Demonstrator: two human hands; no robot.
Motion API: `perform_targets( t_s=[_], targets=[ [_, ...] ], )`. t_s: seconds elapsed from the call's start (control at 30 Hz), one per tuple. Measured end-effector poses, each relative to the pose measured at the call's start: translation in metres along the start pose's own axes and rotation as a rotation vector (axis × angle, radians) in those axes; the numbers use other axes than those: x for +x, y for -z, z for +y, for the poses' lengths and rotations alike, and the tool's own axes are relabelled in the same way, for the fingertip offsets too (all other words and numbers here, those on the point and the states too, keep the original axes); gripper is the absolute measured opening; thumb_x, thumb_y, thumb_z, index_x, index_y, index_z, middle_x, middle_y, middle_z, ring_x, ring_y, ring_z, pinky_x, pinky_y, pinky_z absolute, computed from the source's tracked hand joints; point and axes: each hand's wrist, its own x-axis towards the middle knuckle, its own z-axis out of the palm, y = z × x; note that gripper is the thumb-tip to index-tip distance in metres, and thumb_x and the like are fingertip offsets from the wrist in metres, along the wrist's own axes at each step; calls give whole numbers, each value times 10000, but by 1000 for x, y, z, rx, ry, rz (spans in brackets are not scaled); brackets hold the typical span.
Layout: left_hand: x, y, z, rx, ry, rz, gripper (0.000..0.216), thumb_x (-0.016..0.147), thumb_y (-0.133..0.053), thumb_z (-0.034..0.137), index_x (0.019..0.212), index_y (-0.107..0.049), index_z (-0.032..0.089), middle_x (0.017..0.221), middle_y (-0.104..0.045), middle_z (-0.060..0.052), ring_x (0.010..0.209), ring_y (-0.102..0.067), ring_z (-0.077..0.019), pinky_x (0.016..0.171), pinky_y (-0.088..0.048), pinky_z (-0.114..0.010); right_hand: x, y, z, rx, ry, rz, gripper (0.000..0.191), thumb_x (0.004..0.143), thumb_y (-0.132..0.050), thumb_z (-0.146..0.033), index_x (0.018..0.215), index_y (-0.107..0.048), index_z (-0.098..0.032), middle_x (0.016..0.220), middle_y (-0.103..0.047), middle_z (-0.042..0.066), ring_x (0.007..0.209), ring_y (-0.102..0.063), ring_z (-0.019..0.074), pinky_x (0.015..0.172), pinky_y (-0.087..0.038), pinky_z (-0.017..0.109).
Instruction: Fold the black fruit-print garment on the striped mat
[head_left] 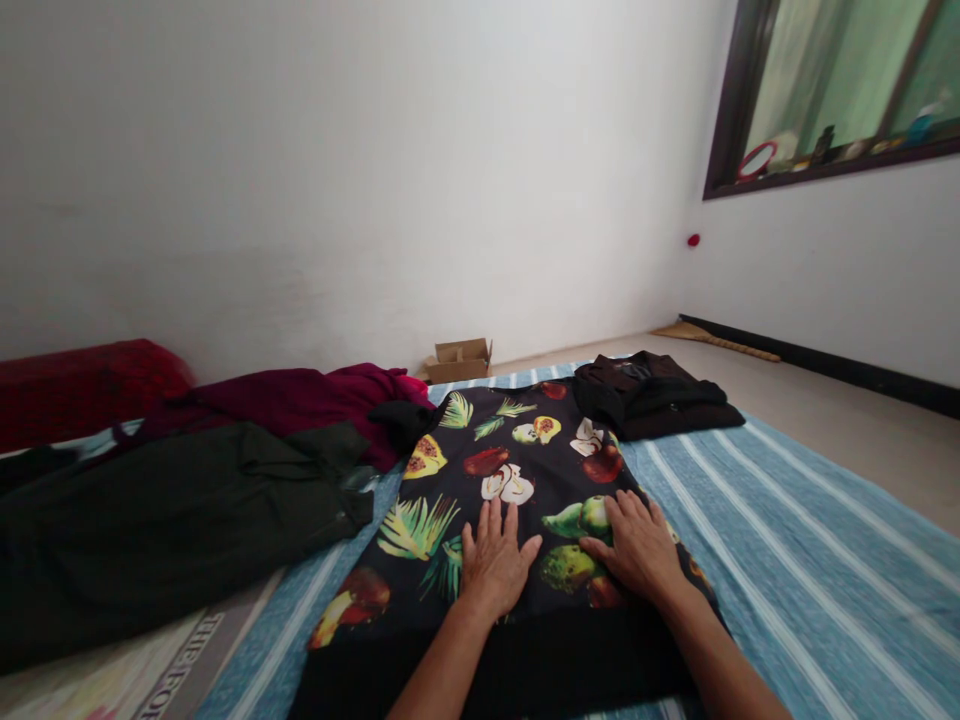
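A black top with a fruit-and-leaf print lies spread out in front of me, its plain black hem nearest my body. My left hand rests flat on the middle of the print, fingers extended. Toward the garment's right edge, my right hand also lies on the cloth with its fingers spread. Neither hand grips anything. One sleeve of the top seems to end in a black part at the upper left; the other merges with dark clothes at the upper right.
Dark folded clothes lie at the far right on the blue striped sheet. Dark green trousers or a similar garment and a maroon garment are heaped left. Beyond are a cardboard box, a red bundle and a white wall.
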Motion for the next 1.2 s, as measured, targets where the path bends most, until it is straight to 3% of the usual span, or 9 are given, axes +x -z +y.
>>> perform_targets(
  t_s=[1.2],
  targets=[
    [-5,-3,0,-30,-24,26,650,887,-216,545,1422,-254,179,1501,-182,-119,1379,-133,-275,1071,-169,-525,-1,0,2,15,-18,5,559,838,-412,-521,1228,-512,-134,1311,-478,152,1251,-358,313,1030,-181,474]
  ],
)
